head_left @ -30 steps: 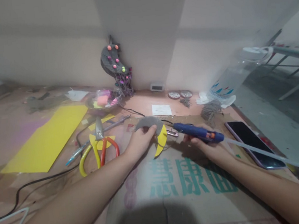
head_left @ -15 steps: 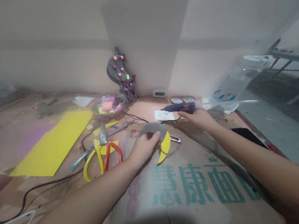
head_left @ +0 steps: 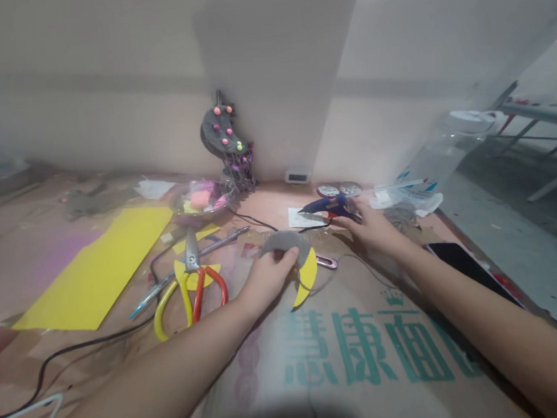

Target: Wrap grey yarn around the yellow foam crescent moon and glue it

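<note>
My left hand (head_left: 267,284) pinches a grey felt-like crescent (head_left: 287,240) between thumb and fingers, just above the cardboard. A yellow crescent piece (head_left: 307,274) shows along its lower right end, and a thin grey cord loops beside it. At the back right, my right hand (head_left: 372,226) is closed round the handle of a blue glue gun (head_left: 325,204), with a clear glue stick reaching out behind. The gun's nozzle points left, over a small white paper (head_left: 297,217). Partly hidden under the crescents lies a pink-edged snipper (head_left: 327,262).
Scissors (head_left: 193,265) with yellow and red handles, a pen (head_left: 152,295) and a yellow sheet (head_left: 109,268) lie left. A decorated grey moon (head_left: 217,132) leans on the wall behind a bowl of pompoms (head_left: 202,201). At right stand a bottle (head_left: 445,150) and a phone (head_left: 469,271).
My right hand has lowered slightly and tilted the glue gun, so its body now slants and its stand shows beneath. My left hand and the crescent have stayed in place.
</note>
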Demonstrator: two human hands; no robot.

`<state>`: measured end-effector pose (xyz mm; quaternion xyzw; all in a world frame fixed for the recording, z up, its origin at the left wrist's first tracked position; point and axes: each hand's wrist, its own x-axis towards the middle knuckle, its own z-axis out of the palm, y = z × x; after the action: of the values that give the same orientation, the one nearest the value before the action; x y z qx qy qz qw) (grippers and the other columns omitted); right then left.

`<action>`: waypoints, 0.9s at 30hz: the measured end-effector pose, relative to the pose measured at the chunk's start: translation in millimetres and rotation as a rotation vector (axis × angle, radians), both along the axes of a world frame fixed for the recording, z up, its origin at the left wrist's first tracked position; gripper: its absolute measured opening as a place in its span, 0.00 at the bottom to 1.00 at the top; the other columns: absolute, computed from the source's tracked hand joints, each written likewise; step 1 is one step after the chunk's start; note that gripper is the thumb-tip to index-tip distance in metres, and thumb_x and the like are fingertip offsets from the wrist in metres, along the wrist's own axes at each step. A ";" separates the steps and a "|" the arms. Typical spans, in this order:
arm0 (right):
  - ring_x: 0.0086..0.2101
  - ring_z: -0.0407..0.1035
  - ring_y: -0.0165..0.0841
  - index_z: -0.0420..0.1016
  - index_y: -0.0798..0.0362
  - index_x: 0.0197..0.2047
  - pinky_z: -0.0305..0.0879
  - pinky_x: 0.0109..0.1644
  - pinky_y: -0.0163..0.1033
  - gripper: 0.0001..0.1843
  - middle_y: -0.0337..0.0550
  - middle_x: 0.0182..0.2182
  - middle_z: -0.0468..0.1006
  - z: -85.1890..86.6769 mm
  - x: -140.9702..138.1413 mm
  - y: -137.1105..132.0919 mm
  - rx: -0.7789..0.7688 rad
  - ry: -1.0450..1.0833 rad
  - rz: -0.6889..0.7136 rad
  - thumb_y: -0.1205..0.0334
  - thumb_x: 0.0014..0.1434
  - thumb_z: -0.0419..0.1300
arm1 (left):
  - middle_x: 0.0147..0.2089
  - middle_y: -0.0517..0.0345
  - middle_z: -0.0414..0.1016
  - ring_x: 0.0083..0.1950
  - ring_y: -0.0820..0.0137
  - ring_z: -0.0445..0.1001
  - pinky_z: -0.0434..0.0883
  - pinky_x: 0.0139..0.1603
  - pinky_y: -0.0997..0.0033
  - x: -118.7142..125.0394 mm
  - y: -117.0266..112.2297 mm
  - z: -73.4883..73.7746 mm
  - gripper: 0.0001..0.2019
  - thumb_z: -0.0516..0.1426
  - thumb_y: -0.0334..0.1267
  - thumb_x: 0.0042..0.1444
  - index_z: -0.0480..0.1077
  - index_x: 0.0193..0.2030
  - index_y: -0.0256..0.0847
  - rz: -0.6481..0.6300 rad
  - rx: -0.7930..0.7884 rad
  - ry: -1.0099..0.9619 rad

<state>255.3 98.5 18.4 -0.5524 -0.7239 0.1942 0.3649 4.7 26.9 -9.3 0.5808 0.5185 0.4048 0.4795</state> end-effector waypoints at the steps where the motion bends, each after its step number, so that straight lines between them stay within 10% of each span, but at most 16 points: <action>1: 0.53 0.67 0.46 0.67 0.56 0.56 0.61 0.57 0.52 0.29 0.56 0.53 0.74 2.9 -0.6 -10.9 0.028 -0.015 -0.017 0.50 0.56 0.61 | 0.35 0.53 0.80 0.37 0.64 0.75 0.67 0.38 0.71 -0.3 -0.1 0.6 0.19 0.53 0.51 0.58 0.75 0.35 0.37 0.001 0.002 -0.001; 5: 0.55 0.65 0.44 0.69 0.52 0.50 0.58 0.59 0.52 0.18 0.53 0.54 0.72 13.6 -14.7 -62.4 0.177 -0.060 -0.024 0.54 0.59 0.58 | 0.40 0.53 0.80 0.39 0.65 0.75 0.67 0.39 0.71 -0.4 0.0 1.0 0.18 0.54 0.50 0.57 0.75 0.41 0.37 0.012 0.021 -0.029; 8: 0.46 0.71 0.41 0.67 0.50 0.33 0.66 0.47 0.47 0.08 0.48 0.46 0.77 11.0 -32.9 -94.6 -0.053 0.009 0.093 0.55 0.59 0.58 | 0.38 0.53 0.80 0.36 0.66 0.75 0.67 0.38 0.71 0.2 0.3 -0.1 0.19 0.53 0.51 0.57 0.75 0.39 0.36 0.004 0.012 -0.057; 14: 0.25 0.62 0.28 0.61 0.49 0.38 0.59 0.27 0.34 0.11 0.39 0.32 0.74 -14.7 -53.2 -118.8 -0.362 0.139 0.315 0.57 0.58 0.61 | 0.33 0.55 0.80 0.34 0.68 0.74 0.67 0.36 0.73 -1.1 -2.0 3.9 0.20 0.54 0.52 0.57 0.75 0.34 0.36 0.003 0.018 -0.051; 20: 0.27 0.64 0.30 0.65 0.50 0.51 0.61 0.32 0.36 0.16 0.36 0.27 0.70 -16.7 -47.4 -122.1 -0.196 -0.001 0.356 0.60 0.60 0.59 | 0.36 0.54 0.81 0.36 0.67 0.75 0.66 0.37 0.72 -1.9 -3.5 3.4 0.21 0.53 0.54 0.57 0.75 0.35 0.36 0.001 -0.017 0.005; 27: 0.36 0.72 0.34 0.77 0.51 0.38 0.67 0.42 0.39 0.06 0.43 0.35 0.80 -20.8 -36.9 -103.1 0.032 -0.035 0.201 0.62 0.61 0.59 | 0.35 0.53 0.80 0.37 0.65 0.76 0.68 0.37 0.71 -2.1 -3.4 0.9 0.21 0.54 0.54 0.57 0.76 0.35 0.36 -0.048 0.038 0.100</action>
<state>218.3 -4.6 -2.4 -0.4742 -0.7851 0.2083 0.3397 2.6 23.5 -8.3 0.6216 0.5200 0.3731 0.4516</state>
